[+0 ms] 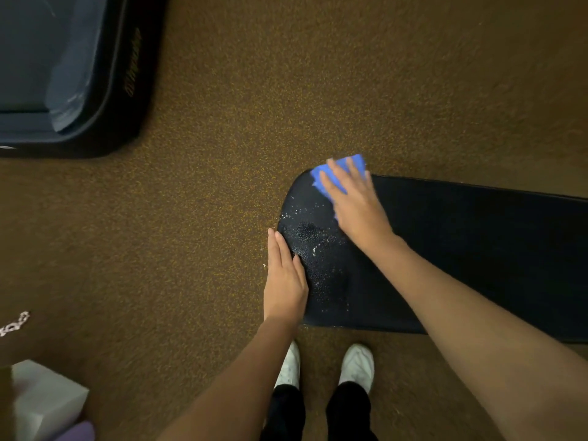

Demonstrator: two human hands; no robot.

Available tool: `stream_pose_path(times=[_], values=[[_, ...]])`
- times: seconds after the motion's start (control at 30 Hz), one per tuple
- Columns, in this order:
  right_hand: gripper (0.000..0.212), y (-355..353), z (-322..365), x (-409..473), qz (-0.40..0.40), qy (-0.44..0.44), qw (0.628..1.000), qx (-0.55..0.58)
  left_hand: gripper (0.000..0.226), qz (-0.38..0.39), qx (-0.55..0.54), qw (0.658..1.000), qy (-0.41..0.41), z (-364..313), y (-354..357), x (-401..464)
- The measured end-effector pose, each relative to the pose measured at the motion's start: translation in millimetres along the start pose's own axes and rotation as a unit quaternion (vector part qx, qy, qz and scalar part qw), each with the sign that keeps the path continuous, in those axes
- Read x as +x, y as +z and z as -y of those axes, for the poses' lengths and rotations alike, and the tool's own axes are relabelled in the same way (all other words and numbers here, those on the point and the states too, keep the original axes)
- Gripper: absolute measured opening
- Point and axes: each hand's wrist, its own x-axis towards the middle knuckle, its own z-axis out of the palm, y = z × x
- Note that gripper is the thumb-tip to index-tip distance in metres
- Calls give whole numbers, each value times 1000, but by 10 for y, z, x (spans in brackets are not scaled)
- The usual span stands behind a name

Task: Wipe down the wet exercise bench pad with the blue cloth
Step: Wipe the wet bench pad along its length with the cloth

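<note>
A black bench pad (461, 249) runs from the middle of the view to the right edge. Its rounded left end glistens with water droplets. My right hand (356, 202) lies flat on the blue cloth (342, 168), pressing it onto the pad's far left corner; part of the cloth is hidden under my palm. My left hand (284, 278) rests flat with its fingers together against the pad's left edge and holds nothing.
Speckled brown rubber floor (206, 218) surrounds the bench. A dark padded piece of equipment (105, 90) stands at the upper left. A white box (47, 399) and a bit of chain (14, 324) lie at the lower left. My white shoes (356, 364) stand below the pad.
</note>
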Motion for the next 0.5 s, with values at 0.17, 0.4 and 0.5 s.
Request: stream_pose_path(times=[0.17, 0.4, 0.5], values=[[74, -69, -136, -305, -73, 175, 982, 7, 55, 19, 26, 999, 26, -6, -56, -5], [54, 229, 462, 156, -99, 143, 985, 23, 58, 28, -18, 999, 21, 46, -106, 0], [50, 301, 635, 263, -68, 70, 995, 7, 57, 36, -8, 999, 31, 73, -132, 6]])
